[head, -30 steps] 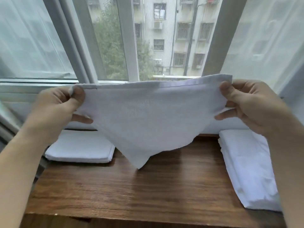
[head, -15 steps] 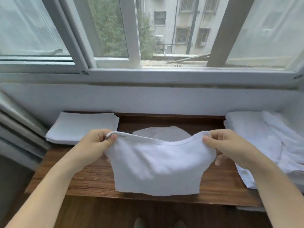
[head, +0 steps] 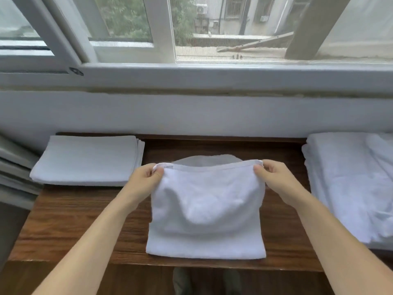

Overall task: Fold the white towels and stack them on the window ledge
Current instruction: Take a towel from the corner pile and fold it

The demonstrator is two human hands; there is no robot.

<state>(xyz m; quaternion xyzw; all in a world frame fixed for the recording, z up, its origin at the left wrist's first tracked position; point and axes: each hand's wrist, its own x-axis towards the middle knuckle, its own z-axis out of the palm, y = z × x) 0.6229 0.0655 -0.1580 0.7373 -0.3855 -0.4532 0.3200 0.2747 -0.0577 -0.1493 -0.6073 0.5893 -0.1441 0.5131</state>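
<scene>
A white towel [head: 206, 211] lies doubled on the wooden ledge [head: 80, 213], its lower fold at the front edge. My left hand [head: 144, 179] pinches the towel's upper left corner. My right hand [head: 274, 179] pinches the upper right corner. Both hold the hemmed top edge slightly above the wood, and the cloth sags between them. A rounded part of the same towel shows behind the raised edge. To the left, at the back, sits a neat stack of folded towels [head: 87, 160]. A loose pile of white towels [head: 353, 184] covers the right end.
A white wall [head: 191, 111] rises behind the ledge, with the window frame [head: 161, 35] above it. Grey slats [head: 14, 171] stand at the far left. Bare wood shows between the folded stack and the held towel, and between that towel and the loose pile.
The towel was held up spread in front of the window. Both hands came down with it, and its lower part now lies folded on the wood.
</scene>
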